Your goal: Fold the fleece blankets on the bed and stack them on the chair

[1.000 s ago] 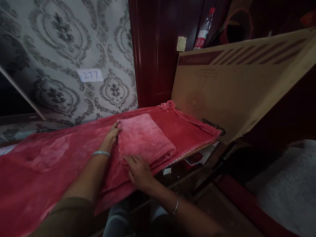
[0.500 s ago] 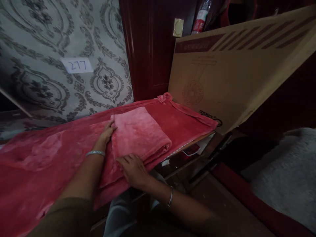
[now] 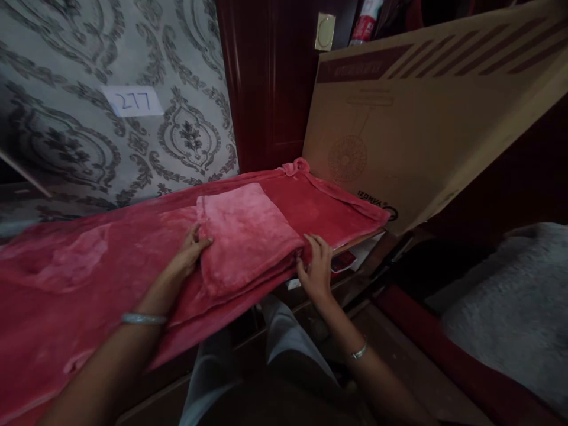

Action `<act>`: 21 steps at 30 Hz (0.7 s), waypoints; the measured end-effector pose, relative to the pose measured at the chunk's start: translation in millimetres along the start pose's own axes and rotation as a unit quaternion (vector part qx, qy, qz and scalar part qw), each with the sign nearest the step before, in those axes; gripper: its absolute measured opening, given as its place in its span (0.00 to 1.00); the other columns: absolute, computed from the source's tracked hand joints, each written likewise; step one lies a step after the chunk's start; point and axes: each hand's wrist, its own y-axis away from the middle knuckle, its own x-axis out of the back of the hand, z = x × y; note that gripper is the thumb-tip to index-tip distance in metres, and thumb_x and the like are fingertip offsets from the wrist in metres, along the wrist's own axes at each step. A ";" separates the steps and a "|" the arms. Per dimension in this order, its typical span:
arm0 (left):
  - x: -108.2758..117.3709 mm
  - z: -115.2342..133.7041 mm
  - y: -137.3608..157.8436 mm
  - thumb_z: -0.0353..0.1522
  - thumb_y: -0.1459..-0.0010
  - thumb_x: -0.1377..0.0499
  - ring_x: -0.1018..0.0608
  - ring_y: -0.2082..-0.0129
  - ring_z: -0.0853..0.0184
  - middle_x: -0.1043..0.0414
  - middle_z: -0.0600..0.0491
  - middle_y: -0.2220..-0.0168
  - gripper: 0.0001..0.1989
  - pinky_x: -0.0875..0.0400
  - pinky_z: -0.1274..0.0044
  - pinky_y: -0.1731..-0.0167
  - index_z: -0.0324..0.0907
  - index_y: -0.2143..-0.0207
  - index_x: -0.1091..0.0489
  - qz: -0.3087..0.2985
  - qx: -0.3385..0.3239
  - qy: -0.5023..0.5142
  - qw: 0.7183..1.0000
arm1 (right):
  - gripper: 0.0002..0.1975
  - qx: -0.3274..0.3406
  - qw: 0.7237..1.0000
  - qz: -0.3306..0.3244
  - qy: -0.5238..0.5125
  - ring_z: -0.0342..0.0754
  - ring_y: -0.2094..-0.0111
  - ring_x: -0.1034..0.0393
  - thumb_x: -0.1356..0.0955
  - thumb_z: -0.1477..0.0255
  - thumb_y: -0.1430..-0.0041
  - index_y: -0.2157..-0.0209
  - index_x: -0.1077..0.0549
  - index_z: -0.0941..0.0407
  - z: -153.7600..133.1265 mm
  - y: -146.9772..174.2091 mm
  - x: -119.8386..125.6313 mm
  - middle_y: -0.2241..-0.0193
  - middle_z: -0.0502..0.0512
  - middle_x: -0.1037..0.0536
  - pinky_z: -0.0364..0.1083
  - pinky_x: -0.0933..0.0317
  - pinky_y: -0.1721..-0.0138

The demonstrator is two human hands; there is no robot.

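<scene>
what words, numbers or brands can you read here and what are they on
"277": handwritten on the white paper on the patterned wall.
"YANGZI": upside down on the cardboard box.
Too blurred to read: lettering in the box's dark band and on the bottle label.

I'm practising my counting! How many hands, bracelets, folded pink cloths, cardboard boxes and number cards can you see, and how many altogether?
Hands: 2, left hand and right hand
Bracelets: 2
Folded pink cloth: 1
Cardboard box: 1
Number card: 1
Total: 7
</scene>
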 end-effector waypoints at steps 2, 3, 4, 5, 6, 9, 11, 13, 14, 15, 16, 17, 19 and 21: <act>-3.0 -1.4 17.8 0.20 0.54 0.34 0.22 0.46 0.55 0.26 0.47 0.45 0.43 0.25 0.67 0.46 0.47 0.36 0.39 0.008 0.003 0.009 1.000 | 0.29 -0.001 1.000 -0.023 -0.012 0.56 0.40 0.40 0.37 0.72 0.42 0.38 0.37 0.54 6.5 -2.9 -7.1 0.44 0.64 0.33 0.61 0.43 0.39; -4.6 -2.1 26.6 0.20 0.55 0.34 0.23 0.44 0.54 0.26 0.47 0.44 0.43 0.25 0.67 0.46 0.48 0.36 0.38 0.006 0.003 0.014 1.000 | 0.30 -0.003 0.999 -0.034 -0.024 0.56 0.40 0.40 0.37 0.73 0.43 0.38 0.38 0.55 7.9 -3.8 -11.6 0.44 0.63 0.33 0.60 0.42 0.39; -6.2 -2.9 35.1 0.20 0.55 0.34 0.24 0.43 0.54 0.27 0.48 0.43 0.43 0.25 0.67 0.45 0.48 0.36 0.38 -0.002 0.002 0.020 1.000 | 0.31 -0.006 0.998 -0.041 -0.037 0.56 0.40 0.40 0.37 0.73 0.45 0.38 0.38 0.56 8.4 -4.5 -16.0 0.44 0.63 0.33 0.60 0.42 0.39; -7.6 -3.7 43.3 0.21 0.55 0.34 0.25 0.42 0.53 0.28 0.48 0.41 0.43 0.25 0.67 0.45 0.48 0.36 0.38 -0.012 0.001 0.025 1.000 | 0.31 -0.010 0.998 -0.047 -0.049 0.56 0.40 0.40 0.36 0.74 0.46 0.38 0.38 0.56 8.4 -5.2 -20.1 0.44 0.64 0.32 0.59 0.42 0.38; -8.8 -4.3 51.0 0.21 0.56 0.33 0.26 0.41 0.53 0.29 0.48 0.40 0.44 0.25 0.68 0.45 0.49 0.36 0.38 -0.021 0.003 0.028 0.999 | 0.32 -0.016 0.997 -0.054 -0.061 0.56 0.40 0.40 0.36 0.74 0.47 0.38 0.37 0.57 8.1 -5.9 -23.6 0.44 0.64 0.32 0.59 0.43 0.38; -11.4 -3.8 69.0 0.20 0.57 0.33 0.26 0.41 0.54 0.32 0.50 0.37 0.47 0.25 0.70 0.46 0.53 0.35 0.40 -0.031 0.013 0.030 0.999 | 0.33 -0.038 0.993 -0.065 -0.089 0.56 0.40 0.40 0.37 0.77 0.49 0.39 0.36 0.60 6.9 -9.0 -30.1 0.44 0.66 0.32 0.58 0.43 0.38; -12.1 -0.8 75.9 0.19 0.57 0.35 0.23 0.44 0.56 0.31 0.51 0.38 0.48 0.23 0.72 0.49 0.54 0.35 0.40 -0.020 0.023 0.034 0.999 | 0.32 -0.052 0.992 -0.062 -0.099 0.55 0.40 0.39 0.38 0.77 0.49 0.40 0.35 0.61 6.8 -11.6 -31.8 0.44 0.66 0.30 0.57 0.43 0.38; -11.7 2.4 79.4 0.19 0.57 0.37 0.20 0.50 0.58 0.27 0.51 0.42 0.45 0.21 0.75 0.55 0.52 0.36 0.37 -0.010 0.032 0.043 0.999 | 0.30 -0.060 0.991 -0.052 -0.107 0.54 0.42 0.36 0.38 0.77 0.48 0.41 0.33 0.61 8.3 -13.6 -32.3 0.46 0.66 0.28 0.56 0.42 0.39; -11.1 3.1 80.4 0.18 0.57 0.38 0.19 0.53 0.59 0.25 0.52 0.44 0.43 0.20 0.76 0.58 0.52 0.37 0.36 -0.007 0.036 0.047 0.998 | 0.29 -0.061 0.991 -0.045 -0.110 0.54 0.43 0.35 0.39 0.77 0.47 0.42 0.32 0.60 9.9 -14.1 -32.3 0.47 0.65 0.27 0.56 0.41 0.39; -10.1 2.7 81.1 0.18 0.57 0.38 0.18 0.55 0.60 0.24 0.52 0.46 0.42 0.20 0.77 0.60 0.51 0.39 0.34 -0.010 0.037 0.052 0.998 | 0.28 -0.060 0.991 -0.037 -0.112 0.53 0.44 0.34 0.39 0.77 0.47 0.43 0.31 0.60 12.1 -13.9 -32.3 0.47 0.64 0.26 0.55 0.40 0.40; -8.9 1.0 81.8 0.19 0.57 0.38 0.18 0.56 0.60 0.23 0.52 0.47 0.40 0.20 0.77 0.61 0.50 0.40 0.33 -0.018 0.037 0.056 0.998 | 0.27 -0.058 0.992 -0.031 -0.112 0.53 0.45 0.33 0.40 0.78 0.47 0.44 0.30 0.59 14.9 -13.3 -32.4 0.48 0.63 0.25 0.55 0.40 0.40; -7.5 -1.8 82.4 0.19 0.58 0.37 0.18 0.57 0.60 0.22 0.52 0.49 0.39 0.19 0.76 0.61 0.49 0.41 0.31 -0.027 0.039 0.059 0.997 | 0.27 -0.054 0.992 -0.027 -0.110 0.52 0.46 0.31 0.41 0.79 0.47 0.45 0.29 0.58 18.2 -12.1 -32.6 0.49 0.62 0.24 0.55 0.39 0.41; -4.3 -9.7 83.5 0.20 0.61 0.35 0.17 0.58 0.58 0.20 0.50 0.52 0.38 0.19 0.73 0.60 0.45 0.44 0.30 -0.044 0.046 0.061 0.996 | 0.28 -0.044 0.994 -0.025 -0.102 0.51 0.49 0.29 0.41 0.80 0.49 0.47 0.27 0.57 25.6 -8.8 -33.8 0.51 0.60 0.22 0.54 0.37 0.43; -1.0 -17.3 84.2 0.23 0.62 0.33 0.17 0.58 0.56 0.20 0.47 0.53 0.38 0.18 0.71 0.60 0.43 0.44 0.30 -0.060 0.047 0.059 0.995 | 0.29 -0.029 0.994 -0.023 -0.098 0.51 0.50 0.28 0.41 0.81 0.51 0.47 0.27 0.57 32.5 -5.2 -35.5 0.52 0.60 0.21 0.54 0.36 0.44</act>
